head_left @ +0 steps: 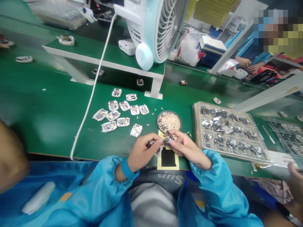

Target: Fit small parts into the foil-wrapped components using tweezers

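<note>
Low over the front edge of the green bench, my left hand (pixel 143 152) is closed around a small smartwatch-like casing (pixel 156 150), partly covered by my fingers. Close beside it, my right hand (pixel 187 147) pinches a small silver metal part (pixel 167 141) with a black strip (pixel 169 135) sticking up from it. The fingertips of both hands nearly meet. Beneath them lies a yellow sheet with a black pad (pixel 168 158). Just beyond my hands stands a round dish (pixel 169 121) of tiny beige and dark pieces.
Several white open casings (pixel 123 122) lie to the left. At right is a stacked clear tray (pixel 232 129) of metal parts. A fan (pixel 163 31) stands on a raised shelf (pixel 106 60), its white cable (pixel 91 94) crossing the bench. Other people's hands (pixel 248 64) show at far right.
</note>
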`<state>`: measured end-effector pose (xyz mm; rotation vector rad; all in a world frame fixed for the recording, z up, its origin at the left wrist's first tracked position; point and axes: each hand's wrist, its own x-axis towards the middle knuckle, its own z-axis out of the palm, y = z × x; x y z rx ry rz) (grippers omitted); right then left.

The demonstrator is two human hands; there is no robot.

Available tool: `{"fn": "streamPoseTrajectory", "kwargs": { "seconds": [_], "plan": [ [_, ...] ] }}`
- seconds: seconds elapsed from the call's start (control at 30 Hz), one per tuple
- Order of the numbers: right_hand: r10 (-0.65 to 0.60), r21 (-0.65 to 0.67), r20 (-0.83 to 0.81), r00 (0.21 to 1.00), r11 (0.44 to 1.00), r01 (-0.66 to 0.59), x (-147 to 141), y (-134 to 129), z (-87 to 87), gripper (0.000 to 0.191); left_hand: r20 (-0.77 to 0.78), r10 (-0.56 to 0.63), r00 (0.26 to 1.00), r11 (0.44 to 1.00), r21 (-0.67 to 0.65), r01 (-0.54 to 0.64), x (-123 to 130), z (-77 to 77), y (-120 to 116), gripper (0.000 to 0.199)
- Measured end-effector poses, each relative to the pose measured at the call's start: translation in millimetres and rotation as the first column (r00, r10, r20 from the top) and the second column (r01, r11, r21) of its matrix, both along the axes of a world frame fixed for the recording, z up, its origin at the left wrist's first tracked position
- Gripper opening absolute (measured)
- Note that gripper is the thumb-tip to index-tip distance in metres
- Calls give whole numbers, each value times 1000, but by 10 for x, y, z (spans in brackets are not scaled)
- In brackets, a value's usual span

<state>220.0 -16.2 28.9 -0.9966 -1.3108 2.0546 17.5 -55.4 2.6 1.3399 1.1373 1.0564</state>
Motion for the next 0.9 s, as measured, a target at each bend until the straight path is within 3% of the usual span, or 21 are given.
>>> {"fn": "streamPoseTrajectory", "kwargs": {
  "seconds": [0.07,0.13,0.3,0.5,0.63,0.77,0.9],
  "plan": [
    [28,-61,-39,999,998,-30,24,-17,-31,46,-15,0,1000,1000,1,0,7,-7,14,31],
    [-26,-68,-24,999,997,24,31,-26,-60,41,-20,6,1000,1000,1,-6,12,-15,25,29],
    [-200,59,107,974,979,194,-3,-22,-121,36,-62,54,997,997,53,-51,28,-4,38,21],
    [-158,5,17,987,988,158,-33,-39,-143,31,-118,61,991,994,100,-50,27,29,19,18],
    [-174,50,77,982,984,171,4,-29,-89,33,-110,84,990,989,129,-69,9,24,-5,16],
    [-180,220,229,957,967,129,86,-18,-4,30,-24,42,999,998,41,-41,3,0,-1,21],
    [-295,350,261,919,916,195,176,-60,40,28,243,52,969,996,-86,-32,7,-29,19,24]
  ]
}}
